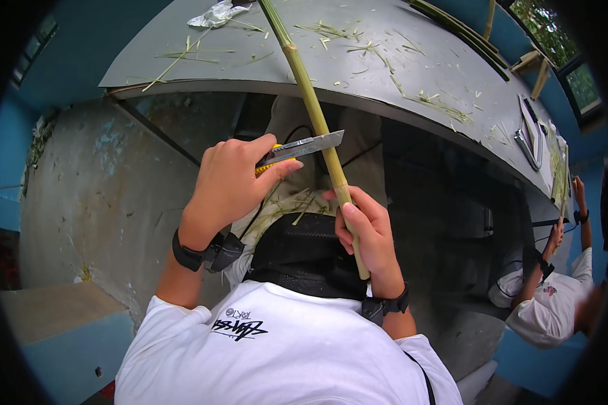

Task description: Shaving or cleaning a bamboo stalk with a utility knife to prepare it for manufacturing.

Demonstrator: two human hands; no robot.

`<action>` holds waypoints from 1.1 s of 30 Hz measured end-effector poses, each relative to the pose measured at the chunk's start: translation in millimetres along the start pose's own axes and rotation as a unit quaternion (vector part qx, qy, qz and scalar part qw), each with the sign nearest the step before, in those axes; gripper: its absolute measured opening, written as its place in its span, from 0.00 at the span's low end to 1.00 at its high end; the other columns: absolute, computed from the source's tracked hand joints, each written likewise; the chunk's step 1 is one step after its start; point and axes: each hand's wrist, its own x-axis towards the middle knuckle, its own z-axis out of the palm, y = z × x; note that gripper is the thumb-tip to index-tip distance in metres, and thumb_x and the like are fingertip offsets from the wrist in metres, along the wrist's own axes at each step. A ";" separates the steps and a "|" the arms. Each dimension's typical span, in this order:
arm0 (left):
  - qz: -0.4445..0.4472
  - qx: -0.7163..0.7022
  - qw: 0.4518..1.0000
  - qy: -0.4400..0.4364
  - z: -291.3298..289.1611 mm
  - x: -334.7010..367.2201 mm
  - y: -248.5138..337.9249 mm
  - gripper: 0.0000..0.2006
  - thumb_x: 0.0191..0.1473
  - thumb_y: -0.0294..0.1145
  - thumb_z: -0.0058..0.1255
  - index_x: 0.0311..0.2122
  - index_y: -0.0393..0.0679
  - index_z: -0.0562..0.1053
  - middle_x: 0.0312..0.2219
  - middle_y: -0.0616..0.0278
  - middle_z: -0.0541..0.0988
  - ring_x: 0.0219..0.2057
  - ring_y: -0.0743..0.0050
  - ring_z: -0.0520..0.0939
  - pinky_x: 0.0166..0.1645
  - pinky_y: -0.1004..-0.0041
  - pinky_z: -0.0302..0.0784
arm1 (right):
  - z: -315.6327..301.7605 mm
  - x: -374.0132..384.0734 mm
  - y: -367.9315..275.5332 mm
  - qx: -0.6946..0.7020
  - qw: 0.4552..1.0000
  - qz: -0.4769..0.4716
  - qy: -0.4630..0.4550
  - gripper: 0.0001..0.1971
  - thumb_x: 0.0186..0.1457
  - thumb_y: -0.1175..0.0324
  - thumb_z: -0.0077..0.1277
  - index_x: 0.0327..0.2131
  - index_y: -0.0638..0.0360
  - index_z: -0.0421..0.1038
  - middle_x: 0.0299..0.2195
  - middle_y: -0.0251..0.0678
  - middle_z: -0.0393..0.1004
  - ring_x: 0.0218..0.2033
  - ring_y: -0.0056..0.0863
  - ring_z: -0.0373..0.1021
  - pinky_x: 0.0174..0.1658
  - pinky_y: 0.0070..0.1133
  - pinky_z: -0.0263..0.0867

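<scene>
A long green bamboo stick point(309, 96) slants from the table top down toward my waist, its far end running out of view at the top. My right hand point(367, 228) is wrapped round it near its lower end, below a pale joint. My left hand point(235, 170) grips a yellow utility knife point(271, 158) with its wide steel blade out. The blade point(321, 143) lies across the stick above my right hand. Whether its edge bites into the surface I cannot tell. Green shavings point(297, 208) lie on my lap.
The grey table point(263, 74) carries scattered shavings point(446, 104) and a crumpled white wrapper point(215, 13). A metal hacksaw frame point(530, 138) lies at its right end, with bamboo lengths point(461, 35) along the far edge. At right, another person point(554, 297) holds a stalk.
</scene>
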 end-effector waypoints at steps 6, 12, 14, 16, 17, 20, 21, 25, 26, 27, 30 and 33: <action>-0.058 0.157 0.977 0.129 -27.6 32.4 -28.7 0.26 0.62 0.57 0.53 0.29 0.40 0.73 0.16 0.49 0.74 0.24 0.38 0.78 0.29 0.54 0.71 | -6.5 -6.6 -6.6 -0.040 0.999 0.018 -0.004 0.15 0.68 0.67 0.47 0.53 0.65 0.73 0.18 0.21 0.61 0.17 0.09 0.57 0.20 0.13 0.53; -0.264 0.232 0.828 0.436 -166.2 0.0 -144.2 0.34 0.61 0.68 0.45 0.38 0.39 0.79 0.22 0.51 0.76 0.27 0.50 0.76 0.35 0.61 0.71 | -7.9 -23.0 -17.5 -0.077 0.994 -0.024 -0.075 0.15 0.66 0.68 0.48 0.52 0.66 0.73 0.18 0.24 0.63 0.17 0.11 0.57 0.23 0.15 0.53; -0.248 0.181 0.848 0.432 -173.0 -12.3 -149.2 0.32 0.62 0.64 0.48 0.37 0.36 0.77 0.19 0.56 0.71 0.24 0.62 0.70 0.33 0.65 0.67 | -9.5 -16.4 -21.8 -0.076 0.995 -0.043 -0.047 0.16 0.66 0.68 0.48 0.53 0.66 0.73 0.18 0.24 0.63 0.17 0.11 0.57 0.23 0.15 0.53; -0.176 0.107 0.903 0.377 -142.0 -15.5 -113.7 0.28 0.63 0.59 0.50 0.36 0.35 0.75 0.19 0.57 0.68 0.23 0.67 0.66 0.31 0.66 0.65 | -11.3 -5.7 -21.8 -0.072 0.995 -0.059 -0.036 0.18 0.66 0.69 0.46 0.55 0.66 0.71 0.19 0.25 0.63 0.19 0.11 0.58 0.24 0.14 0.54; -0.129 0.057 0.928 0.345 -111.8 -4.3 -90.3 0.26 0.64 0.56 0.51 0.36 0.35 0.74 0.19 0.58 0.66 0.23 0.69 0.64 0.30 0.67 0.64 | -14.7 -2.0 -17.1 -0.062 0.996 -0.068 -0.013 0.18 0.65 0.69 0.45 0.56 0.66 0.70 0.19 0.25 0.64 0.19 0.11 0.58 0.24 0.14 0.54; -0.071 -0.033 0.985 0.151 -59.2 -5.8 -22.7 0.18 0.62 0.43 0.54 0.34 0.35 0.70 0.19 0.56 0.66 0.21 0.67 0.65 0.29 0.67 0.63 | -10.1 6.1 -15.9 -0.046 0.996 -0.071 0.011 0.19 0.66 0.70 0.46 0.58 0.66 0.67 0.22 0.24 0.66 0.22 0.09 0.59 0.25 0.13 0.55; -0.044 -0.058 0.993 0.092 -47.3 -8.6 -4.8 0.16 0.61 0.41 0.54 0.33 0.36 0.69 0.19 0.53 0.69 0.20 0.57 0.71 0.28 0.65 0.64 | -6.7 8.0 -16.7 -0.044 0.997 -0.067 0.017 0.19 0.66 0.71 0.47 0.58 0.66 0.66 0.23 0.24 0.66 0.23 0.09 0.59 0.25 0.13 0.55; 0.034 -0.068 0.997 0.000 -3.9 -19.8 17.8 0.15 0.59 0.42 0.57 0.33 0.39 0.71 0.19 0.51 0.72 0.21 0.50 0.75 0.26 0.62 0.66 | -2.4 8.1 -10.2 -0.021 0.999 -0.034 0.034 0.19 0.66 0.72 0.48 0.58 0.65 0.65 0.26 0.25 0.68 0.20 0.07 0.59 0.21 0.11 0.54; 0.040 -0.065 0.997 -0.016 2.0 -21.0 19.5 0.15 0.58 0.42 0.58 0.33 0.39 0.71 0.19 0.51 0.72 0.20 0.51 0.75 0.26 0.63 0.66 | -1.7 7.4 -9.7 -0.018 0.999 -0.023 0.040 0.19 0.66 0.71 0.49 0.59 0.65 0.64 0.26 0.25 0.69 0.19 0.07 0.59 0.20 0.11 0.53; 0.048 -0.053 0.997 -0.020 6.0 -20.8 19.4 0.16 0.58 0.43 0.58 0.32 0.40 0.71 0.19 0.51 0.72 0.20 0.49 0.76 0.26 0.62 0.66 | -0.7 7.3 -9.1 -0.019 0.998 -0.027 0.044 0.19 0.66 0.72 0.49 0.58 0.65 0.64 0.27 0.25 0.69 0.18 0.07 0.59 0.20 0.11 0.53; 0.066 -0.025 0.997 -0.030 14.4 -19.9 16.4 0.18 0.58 0.46 0.59 0.31 0.40 0.71 0.19 0.50 0.74 0.21 0.46 0.77 0.24 0.60 0.66 | -0.1 8.3 -6.9 -0.021 0.998 -0.035 0.054 0.19 0.65 0.73 0.50 0.58 0.65 0.64 0.28 0.26 0.71 0.17 0.06 0.58 0.19 0.11 0.52; 0.067 -0.010 0.997 -0.038 17.0 -19.6 13.4 0.19 0.58 0.48 0.59 0.30 0.40 0.71 0.18 0.51 0.74 0.20 0.46 0.77 0.24 0.59 0.66 | -0.8 9.1 -3.2 -0.024 0.997 -0.039 0.059 0.19 0.65 0.74 0.51 0.58 0.65 0.64 0.30 0.27 0.72 0.18 0.06 0.58 0.19 0.11 0.52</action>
